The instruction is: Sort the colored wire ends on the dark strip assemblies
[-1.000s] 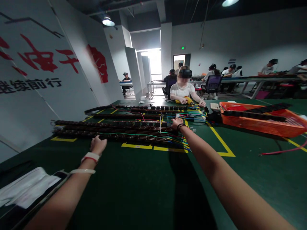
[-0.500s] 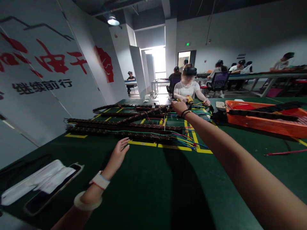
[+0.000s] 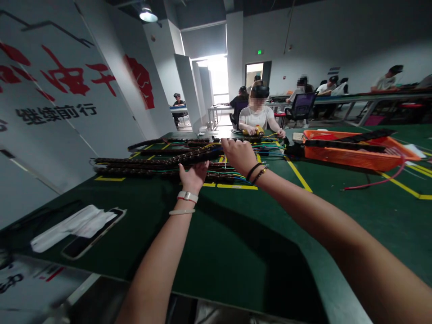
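Note:
A dark sleeved wire harness (image 3: 194,156) runs at a slant, its right end raised above the other harnesses on the table. My right hand (image 3: 240,155) is closed around that right end. Just below its middle, my left hand (image 3: 195,177) is open with palm up and thumb apart from the fingers; whether it touches the sleeve I cannot tell. Several more wire harnesses (image 3: 135,171) lie side by side beneath, with green, blue and yellow wire ends spreading out near my right wrist.
An orange basket (image 3: 344,157) holding dark bundles stands at the right, a red wire (image 3: 374,185) beside it. A phone (image 3: 92,234) with white paper lies on the left of the green table (image 3: 229,252). Across the table, a co-worker (image 3: 258,114) holds a yellow tool (image 3: 259,131).
My right hand has drawn the harness end toward me and to the left. My left hand has moved right and forward, up to the harness. The view has shifted slightly.

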Available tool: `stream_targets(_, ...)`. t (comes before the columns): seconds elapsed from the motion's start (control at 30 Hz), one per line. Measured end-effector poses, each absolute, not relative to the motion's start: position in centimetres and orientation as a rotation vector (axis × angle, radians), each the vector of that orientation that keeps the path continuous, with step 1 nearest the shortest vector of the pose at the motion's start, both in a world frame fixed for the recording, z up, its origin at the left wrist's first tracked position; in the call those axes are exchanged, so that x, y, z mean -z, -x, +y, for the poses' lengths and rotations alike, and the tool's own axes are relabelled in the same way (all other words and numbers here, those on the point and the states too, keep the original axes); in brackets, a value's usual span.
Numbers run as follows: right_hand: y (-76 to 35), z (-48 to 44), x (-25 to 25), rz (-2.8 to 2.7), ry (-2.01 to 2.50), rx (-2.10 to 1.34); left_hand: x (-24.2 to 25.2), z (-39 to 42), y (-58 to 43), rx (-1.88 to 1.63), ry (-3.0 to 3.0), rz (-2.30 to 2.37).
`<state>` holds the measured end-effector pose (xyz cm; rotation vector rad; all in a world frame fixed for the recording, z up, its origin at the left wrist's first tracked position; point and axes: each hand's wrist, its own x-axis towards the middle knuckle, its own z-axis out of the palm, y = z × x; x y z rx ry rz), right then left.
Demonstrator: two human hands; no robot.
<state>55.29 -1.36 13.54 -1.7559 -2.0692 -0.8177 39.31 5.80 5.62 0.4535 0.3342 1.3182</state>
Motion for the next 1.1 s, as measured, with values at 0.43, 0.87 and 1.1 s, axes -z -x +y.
stream_targets(0.43,-57.9,-11.2,-3.8,-2.079,1.989,0.414,-1.8,-4.2,-37.4,-1.16,-0.433,0.603)
stream_targets(0.87,-57.1,-12.4,0.6,-2.187,1.836,-0.179,-2.4,-9.9,-33.1,-0.84,-0.307,0.714)
stream_targets(1.1,-59.0,-10.9,1.3,-2.057,1.639,-0.712,-1.9,-15.3,-34.5,-0.441,-0.622,0.526)
